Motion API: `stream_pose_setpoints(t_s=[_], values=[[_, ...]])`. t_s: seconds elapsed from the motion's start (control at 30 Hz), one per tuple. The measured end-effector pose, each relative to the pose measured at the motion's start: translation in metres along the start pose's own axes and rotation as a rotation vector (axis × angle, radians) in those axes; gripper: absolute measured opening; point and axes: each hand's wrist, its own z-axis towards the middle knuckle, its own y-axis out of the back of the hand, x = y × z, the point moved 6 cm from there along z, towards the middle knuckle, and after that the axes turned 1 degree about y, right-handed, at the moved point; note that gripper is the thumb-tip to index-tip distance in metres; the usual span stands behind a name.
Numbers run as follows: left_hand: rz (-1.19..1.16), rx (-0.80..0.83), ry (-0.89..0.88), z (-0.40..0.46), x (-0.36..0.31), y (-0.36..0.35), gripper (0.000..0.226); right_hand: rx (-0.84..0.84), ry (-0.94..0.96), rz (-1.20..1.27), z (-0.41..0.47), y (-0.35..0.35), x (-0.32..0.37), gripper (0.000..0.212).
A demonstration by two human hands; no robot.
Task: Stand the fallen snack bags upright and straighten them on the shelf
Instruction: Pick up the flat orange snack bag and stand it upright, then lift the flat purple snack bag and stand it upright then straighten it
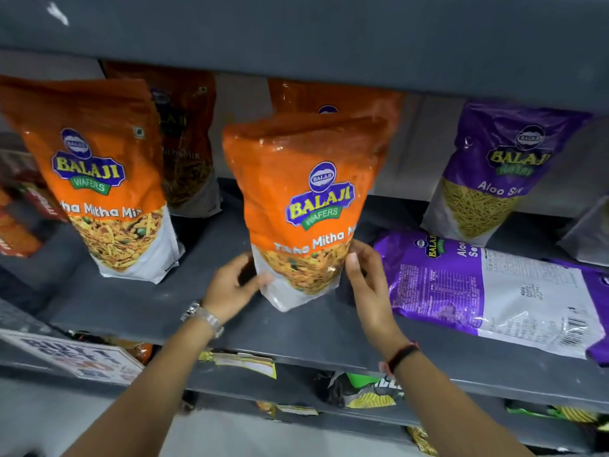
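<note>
On the grey shelf (pixel 204 311), we steady the middle orange snack bag (pixel 304 209) upright, our left hand (pixel 232 286) and right hand (pixel 365 277) cupping its lower corners, fingers loosely curled against the film. It looks light, crinkly and slick, so we judge low side grips safest. Beside it a purple bag (pixel 487 291) lies flat.
</note>
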Motion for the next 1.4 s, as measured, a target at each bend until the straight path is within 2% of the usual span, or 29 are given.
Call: stream_pose_setpoints(t_s=[0.03, 0.1, 0.2, 0.23, 0.4, 0.43, 0.5, 0.53, 0.6, 0.67, 0.7, 0.77, 0.83, 0.9, 0.97, 1.03, 1.1, 1.2, 1.3, 1.4], values=[[-0.038, -0.043, 0.005, 0.002, 0.002, 0.008, 0.037, -0.002, 0.011, -0.084, 0.000, 0.007, -0.001, 0.051], [-0.134, -0.075, 0.024, 0.002, 0.003, 0.011, 0.035, 0.113, 0.005, -0.176, 0.007, 0.010, -0.002, 0.066], [-0.178, 0.031, 0.053, 0.000, -0.003, -0.004, 0.067, 0.295, -0.044, -0.188, 0.013, 0.000, -0.006, 0.065], [-0.183, 0.046, 0.057, 0.000, -0.005, -0.009, 0.073, 0.299, -0.044, -0.206, 0.014, -0.002, -0.008, 0.063], [-0.177, 0.030, 0.071, 0.005, -0.005, -0.013, 0.073, 0.265, -0.040, -0.228, 0.014, -0.004, -0.010, 0.062], [-0.168, 0.009, 0.074, 0.003, -0.002, -0.012, 0.083, 0.284, -0.041, -0.236, 0.013, -0.004, -0.007, 0.063], [-0.068, -0.134, 0.053, -0.004, -0.002, -0.005, 0.110, 0.308, -0.015, -0.268, 0.013, 0.002, 0.001, 0.069], [-0.021, -0.236, 0.016, -0.009, -0.006, -0.001, 0.112, 0.294, 0.007, -0.303, 0.014, 0.011, 0.008, 0.073], [0.088, -0.432, -0.146, -0.023, -0.028, 0.003, 0.092, 0.209, 0.045, -0.396, 0.020, 0.041, 0.020, 0.069], [0.226, -0.495, -0.371, -0.036, -0.064, -0.014, 0.066, 0.114, 0.102, -0.500, 0.028, 0.083, 0.038, 0.052], [0.275, -0.466, -0.463, -0.041, -0.079, -0.030, 0.056, 0.078, 0.119, -0.550, 0.032, 0.108, 0.046, 0.043], [0.227, -0.274, -0.542, -0.042, -0.100, -0.073, 0.040, 0.061, 0.100, -0.677, 0.042, 0.157, 0.056, 0.033], [0.046, 0.020, -0.374, -0.039, -0.106, -0.122, 0.023, 0.122, 0.023, -0.824, 0.050, 0.203, 0.054, 0.030], [-0.135, 0.353, -0.041, -0.040, -0.103, -0.176, 0.010, 0.213, -0.059, -0.957, 0.057, 0.244, 0.049, 0.031], [-0.251, 0.668, 0.247, -0.052, -0.096, -0.218, 0.011, 0.302, -0.164, -1.024, 0.061, 0.269, 0.041, 0.039], [-0.344, 0.829, 0.435, -0.062, -0.098, -0.247, 0.035, 0.403, -0.315, -0.998, 0.062, 0.287, 0.033, 0.054], [-0.461, 0.803, 0.603, -0.068, -0.097, -0.268, 0.045, 0.503, -0.401, -0.980, 0.062, 0.296, 0.023, 0.073], [-0.784, 0.646, 0.807, -0.079, -0.098, -0.296, 0.035, 0.583, -0.380, -0.981, 0.066, 0.301, 0.014, 0.056], [-1.003, 0.328, 0.818, -0.078, -0.099, -0.316, 0.011, 0.602, -0.330, -0.896, 0.068, 0.303, 0.013, 0.042], [-1.000, 0.087, 0.747, -0.078, -0.101, -0.319, 0.009, 0.617, -0.267, -0.834, 0.066, 0.303, 0.014, 0.035]])
